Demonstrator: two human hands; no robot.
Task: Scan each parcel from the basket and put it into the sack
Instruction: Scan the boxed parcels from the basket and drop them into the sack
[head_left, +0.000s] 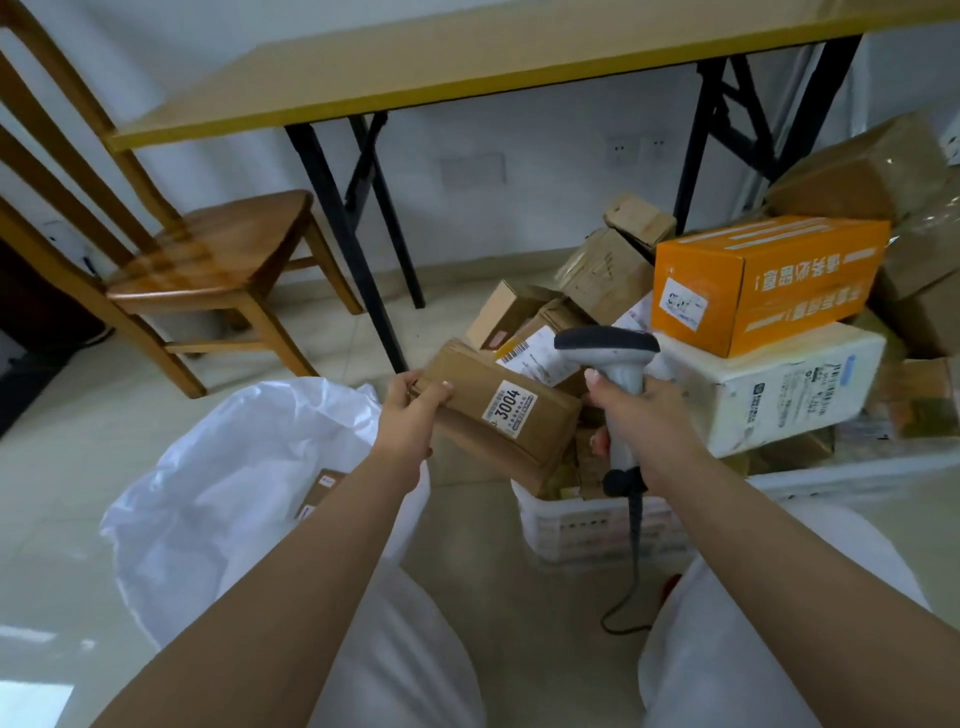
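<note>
My left hand (415, 410) grips the left end of a brown cardboard parcel (498, 415) with a white label reading 3004, held in the air between sack and basket. My right hand (639, 410) holds a grey handheld scanner (613, 358) by its handle, head pointing left over the parcel, cable hanging down. The white sack (208, 499) stands open at lower left with a brown parcel (319, 493) inside. The white slotted basket (587, 525) sits below the scanner, heaped with parcels.
An orange box (763, 280) lies on a white foam box (789, 395) at the right, among several brown cartons. A wooden chair (208, 249) stands at the left. A yellow-edged folding table (467, 67) with black legs spans the back.
</note>
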